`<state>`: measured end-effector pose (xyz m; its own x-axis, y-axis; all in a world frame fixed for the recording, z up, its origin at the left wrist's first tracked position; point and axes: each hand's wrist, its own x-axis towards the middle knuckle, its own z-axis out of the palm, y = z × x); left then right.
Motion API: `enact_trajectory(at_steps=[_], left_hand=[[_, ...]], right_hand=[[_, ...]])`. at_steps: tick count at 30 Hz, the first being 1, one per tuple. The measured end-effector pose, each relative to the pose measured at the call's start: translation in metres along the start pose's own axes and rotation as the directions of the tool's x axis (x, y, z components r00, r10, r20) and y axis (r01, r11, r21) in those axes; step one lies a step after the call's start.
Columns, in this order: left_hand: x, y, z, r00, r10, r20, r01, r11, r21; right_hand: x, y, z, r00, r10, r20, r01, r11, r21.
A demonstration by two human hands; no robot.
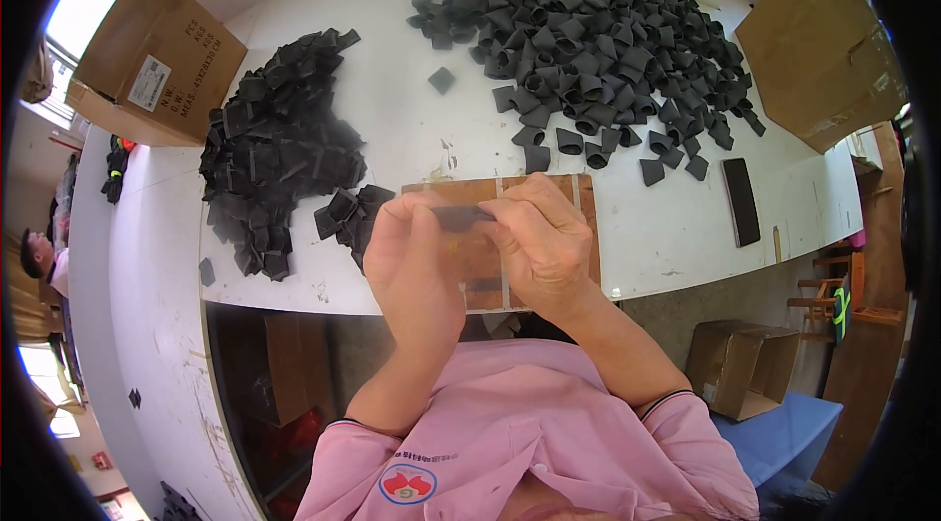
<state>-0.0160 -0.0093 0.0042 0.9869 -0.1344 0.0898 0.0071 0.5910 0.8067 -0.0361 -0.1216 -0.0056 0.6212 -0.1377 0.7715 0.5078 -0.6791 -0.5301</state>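
Note:
Above a brown board (pixel 480 271) at the table's near edge, my two hands hold one small dark grey piece (pixel 459 218) between them. My left hand (pixel 417 261) pinches its left end, and my right hand (pixel 539 242) grips the right end with bent fingers. Much of the piece is hidden by my fingers, so its exact shape is unclear. Just left of my left hand lies a small cluster of flat dark pieces (pixel 345 217), beside a larger heap of flat dark pieces (pixel 279 148). A big pile of short, opened dark grey sleeves (pixel 588 41) spreads over the far right.
Cardboard boxes stand at the table's left (pixel 157 55) and right (pixel 828 50). A dark phone (pixel 742 202) rests on the white table (pixel 402 109) at right. Below it are another open carton (pixel 742 364) and a blue surface (pixel 784 438). Another person (pixel 39 251) is at far left.

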Motion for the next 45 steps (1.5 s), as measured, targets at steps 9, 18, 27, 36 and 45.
enact_trajectory(at_steps=[9,18,27,36,45], left_hand=[[0.008,0.004,0.001,0.994,-0.103,-0.049,0.093,0.981,-0.170],[0.003,-0.005,-0.007,0.998,0.022,0.060,-0.020,0.999,-0.036],[-0.015,0.005,-0.011,0.995,0.041,0.091,-0.046,0.998,0.053],[-0.036,-0.015,-0.028,0.992,-0.025,0.124,-0.019,0.940,0.341],[-0.044,-0.021,-0.034,0.993,-0.091,0.082,0.058,0.940,0.337]], right_hand=[[0.015,-0.005,-0.007,0.989,0.125,0.083,-0.131,0.988,0.075],[0.002,0.004,0.003,0.997,0.078,0.018,-0.079,0.992,0.102],[0.004,-0.022,-0.033,0.783,0.580,0.223,-0.530,0.437,0.727],[-0.045,-0.021,-0.016,0.450,0.671,0.590,-0.804,0.017,0.594],[-0.053,-0.015,-0.015,0.392,0.699,0.598,-0.839,0.006,0.544]])
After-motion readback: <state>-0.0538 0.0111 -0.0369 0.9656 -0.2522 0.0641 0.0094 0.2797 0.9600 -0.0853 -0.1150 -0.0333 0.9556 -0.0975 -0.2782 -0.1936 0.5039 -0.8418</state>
